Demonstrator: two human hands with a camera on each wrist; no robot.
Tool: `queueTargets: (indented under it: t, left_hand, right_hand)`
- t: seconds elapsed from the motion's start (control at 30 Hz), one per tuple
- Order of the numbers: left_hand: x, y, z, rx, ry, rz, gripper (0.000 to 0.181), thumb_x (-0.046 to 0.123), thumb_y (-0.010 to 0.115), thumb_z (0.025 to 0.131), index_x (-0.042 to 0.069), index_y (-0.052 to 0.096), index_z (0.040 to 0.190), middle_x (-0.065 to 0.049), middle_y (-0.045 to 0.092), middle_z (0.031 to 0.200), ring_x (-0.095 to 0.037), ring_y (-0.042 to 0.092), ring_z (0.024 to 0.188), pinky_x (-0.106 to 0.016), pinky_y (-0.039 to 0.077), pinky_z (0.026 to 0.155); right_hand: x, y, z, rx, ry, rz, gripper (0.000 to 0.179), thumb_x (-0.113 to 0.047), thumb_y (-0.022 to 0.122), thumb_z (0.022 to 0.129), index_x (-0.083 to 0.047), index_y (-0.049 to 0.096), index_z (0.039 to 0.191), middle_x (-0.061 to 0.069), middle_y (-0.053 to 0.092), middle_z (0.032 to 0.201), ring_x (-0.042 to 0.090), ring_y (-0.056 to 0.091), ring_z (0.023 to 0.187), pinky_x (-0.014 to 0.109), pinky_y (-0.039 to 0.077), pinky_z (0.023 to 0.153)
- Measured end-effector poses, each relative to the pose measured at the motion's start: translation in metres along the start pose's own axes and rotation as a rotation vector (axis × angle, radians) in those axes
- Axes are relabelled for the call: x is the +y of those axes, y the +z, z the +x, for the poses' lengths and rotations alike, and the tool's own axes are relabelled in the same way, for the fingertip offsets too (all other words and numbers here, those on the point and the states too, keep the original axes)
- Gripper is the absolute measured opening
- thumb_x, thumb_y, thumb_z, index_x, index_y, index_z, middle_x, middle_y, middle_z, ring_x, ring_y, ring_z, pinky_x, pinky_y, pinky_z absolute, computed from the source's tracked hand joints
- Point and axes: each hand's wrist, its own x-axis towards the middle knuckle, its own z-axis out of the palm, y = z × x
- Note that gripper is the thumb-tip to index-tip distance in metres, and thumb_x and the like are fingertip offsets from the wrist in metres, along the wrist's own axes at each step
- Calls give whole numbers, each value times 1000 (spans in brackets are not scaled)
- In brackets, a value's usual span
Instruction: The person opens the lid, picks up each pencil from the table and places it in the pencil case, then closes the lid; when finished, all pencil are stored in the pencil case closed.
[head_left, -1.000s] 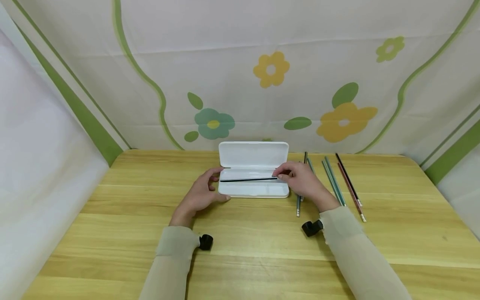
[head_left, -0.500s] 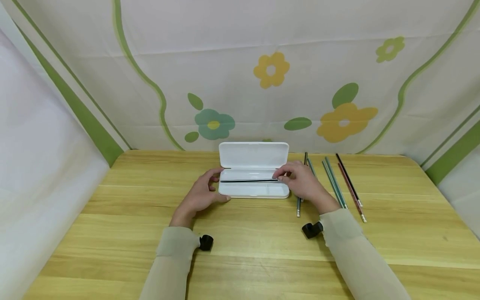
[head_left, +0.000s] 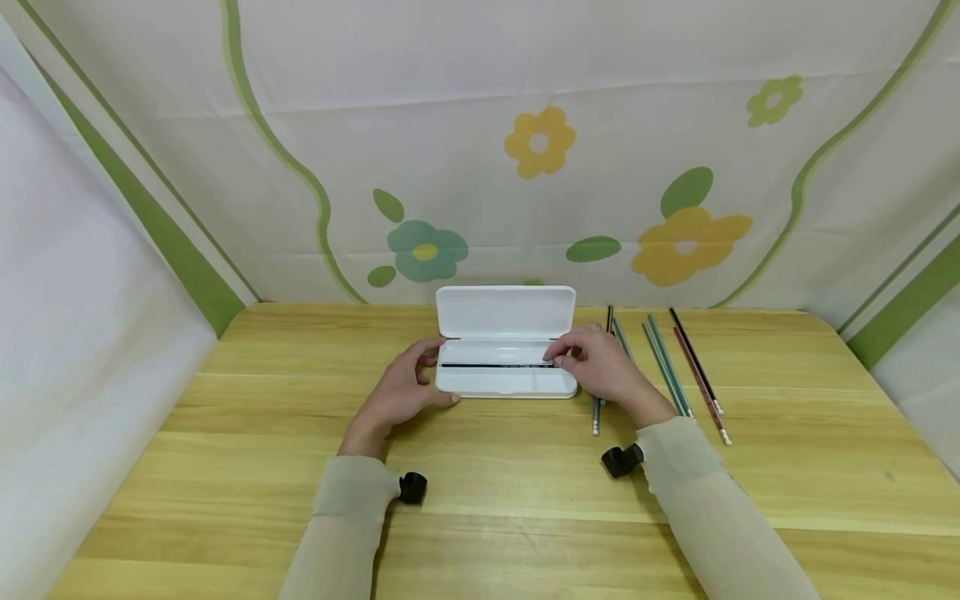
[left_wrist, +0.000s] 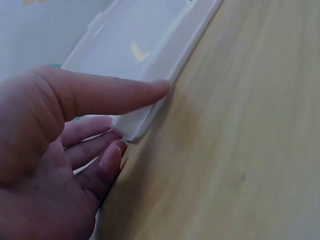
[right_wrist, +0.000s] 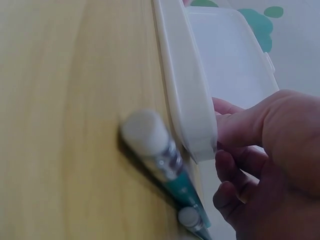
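Observation:
A white pencil case (head_left: 506, 393) stands with its lid raised at the table's back edge. My left hand (head_left: 405, 387) holds the case's left end, thumb on the front rim and fingers toward the back corner. Along the inside of the case lies a black pencil (head_left: 487, 365), roughly level with the long sides. The right hand (head_left: 598, 362) pinches this pencil's right end between thumb and fingers, over the case's right end. In the right wrist view the case wall (right_wrist: 187, 85) hides the pencil, and the fingertips reach in behind it.
Right of the case, partly under the right hand, lie several pencils, one a grey-green pencil (head_left: 596, 414) with a white eraser. Farther right are green pencils (head_left: 663, 362), a black pencil (head_left: 693, 354) and a red pencil (head_left: 701, 383). A flowered curtain (head_left: 480, 167) hangs behind the table.
The black pencil has come down and levelled inside the case, its tilt gone, with the right hand still at its right end. The left hand stays on the case.

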Motion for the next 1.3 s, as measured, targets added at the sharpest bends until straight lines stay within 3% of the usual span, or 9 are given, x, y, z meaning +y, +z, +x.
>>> queueTargets:
  t: [0.13,0.4,0.6,0.93,1.13,1.3]
  left_hand:
    - [4,2,0,16,-5,-13,90,5,90,79,9,50,159,-21,59,145,-36,52,125,-39,46,99]
    - [14,7,-1,54,-63,-17,94,-2,91,75,5,49,159,-20,56,148,-37,51,133,-52,44,113]
    - [17,9,1,75,-67,-9,93,0,93,72,4,52,155,-20,58,144,-37,50,130,-52,43,113]
    - [16,8,0,77,-79,36,93,2,94,76,6,51,157,-19,56,150,-38,50,135,-54,44,115]
    - [15,7,0,68,-71,39,92,3,94,77,6,50,158,-19,55,151,-38,50,135,-54,44,115]
    - [15,7,-1,65,-71,34,93,3,94,78,7,49,158,-19,54,151,-38,49,135,-54,43,115]
  right_hand:
    - [1,0,0,-7,5,-6,22,0,67,101,-14,84,102,6,75,102,25,56,98,37,44,85]
    - [-1,2,0,-15,7,14,22,-1,67,101,-15,84,102,7,74,105,25,56,99,37,45,86]
    - [-1,3,2,-8,8,13,22,-2,66,101,-14,84,102,7,74,102,25,55,96,37,44,84]
    - [0,1,0,-15,-2,25,21,-1,66,102,-13,83,103,7,75,104,25,56,97,36,46,84]
    - [-1,-7,-9,-27,-1,81,17,-7,66,105,-12,82,107,12,74,118,26,64,102,38,53,86]
    - [-2,-18,-20,-17,-3,98,14,-10,68,104,-12,81,110,8,75,114,22,65,99,37,53,85]
